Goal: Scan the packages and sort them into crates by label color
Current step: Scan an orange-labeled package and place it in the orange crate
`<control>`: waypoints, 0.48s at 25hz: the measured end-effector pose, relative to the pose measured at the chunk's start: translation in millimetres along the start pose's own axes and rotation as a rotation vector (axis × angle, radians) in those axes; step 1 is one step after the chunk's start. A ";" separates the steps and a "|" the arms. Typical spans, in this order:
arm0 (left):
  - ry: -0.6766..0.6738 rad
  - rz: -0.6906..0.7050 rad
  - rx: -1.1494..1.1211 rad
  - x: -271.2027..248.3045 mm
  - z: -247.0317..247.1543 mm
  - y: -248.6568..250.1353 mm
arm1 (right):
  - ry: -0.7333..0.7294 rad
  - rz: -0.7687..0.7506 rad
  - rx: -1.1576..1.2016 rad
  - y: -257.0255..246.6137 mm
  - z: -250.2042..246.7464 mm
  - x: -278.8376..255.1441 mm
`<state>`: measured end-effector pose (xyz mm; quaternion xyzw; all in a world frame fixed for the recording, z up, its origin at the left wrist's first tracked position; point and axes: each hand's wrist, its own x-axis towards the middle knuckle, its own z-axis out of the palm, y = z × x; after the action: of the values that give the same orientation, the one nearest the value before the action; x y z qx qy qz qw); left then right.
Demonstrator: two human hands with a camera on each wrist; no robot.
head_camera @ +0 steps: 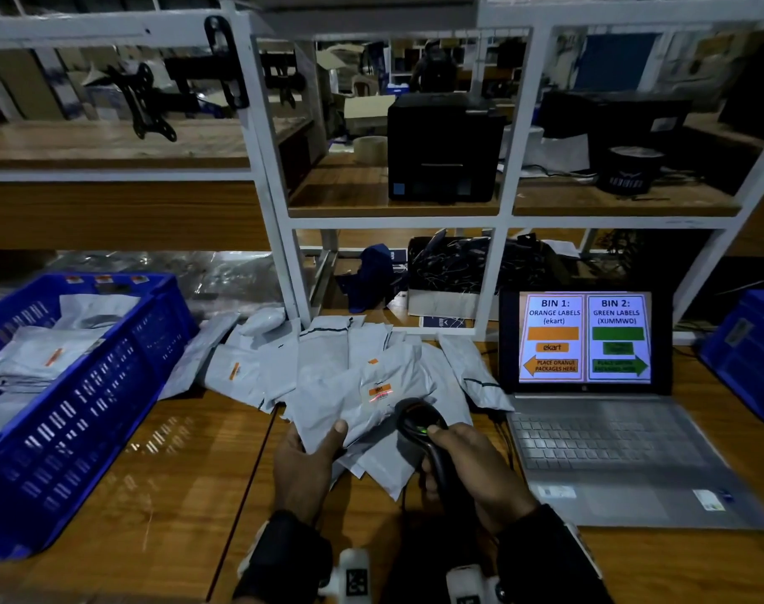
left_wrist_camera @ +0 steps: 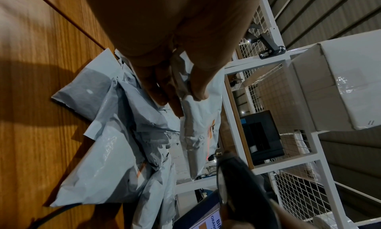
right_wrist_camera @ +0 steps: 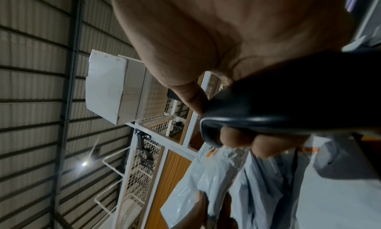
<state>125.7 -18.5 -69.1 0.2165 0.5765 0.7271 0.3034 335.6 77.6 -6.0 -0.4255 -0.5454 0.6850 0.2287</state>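
On the wooden table, seen from the head camera, the left hand pinches the near edge of a grey package, thumb on top, and lifts it over the loose pile of packages. The right hand is wrapped round the handle of a black scanner, whose red line falls across the package's orange label (a green light shows on the scanner's head). At the left stands a blue crate that already holds several grey packages, one with an orange label showing. A laptop on the right shows bin 1 for orange to the left and bin 2 for green to the right; only the edge of a second blue crate shows at far right, and its contents cannot be seen.

From the left wrist, the fingers and thumb grip the package upright by its edge, with the red line on its face and the scanner just beside it; more packages lie beneath.

From the right wrist, the fingers curl round the dark scanner, with packages below.

I judge the work partly done: some orange packages are sorted, this one is at its scan and would go to the left crate, and a good pile remains.
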 end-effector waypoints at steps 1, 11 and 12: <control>0.004 0.003 -0.003 0.3 -0.9 -0.4 | 0.020 0.008 -0.013 2.6 -3.9 3.2; 0.161 -0.026 -0.049 4.7 -16.4 12.0 | 0.155 0.184 -0.527 86.8 -60.3 57.4; 0.172 -0.019 -0.041 4.3 -19.8 17.6 | 0.152 0.211 -0.531 97.3 -64.2 64.6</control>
<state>106.1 -32.2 -57.0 0.1415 0.5874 0.7518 0.2641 369.3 134.1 -121.9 -0.5750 -0.6396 0.5043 0.0771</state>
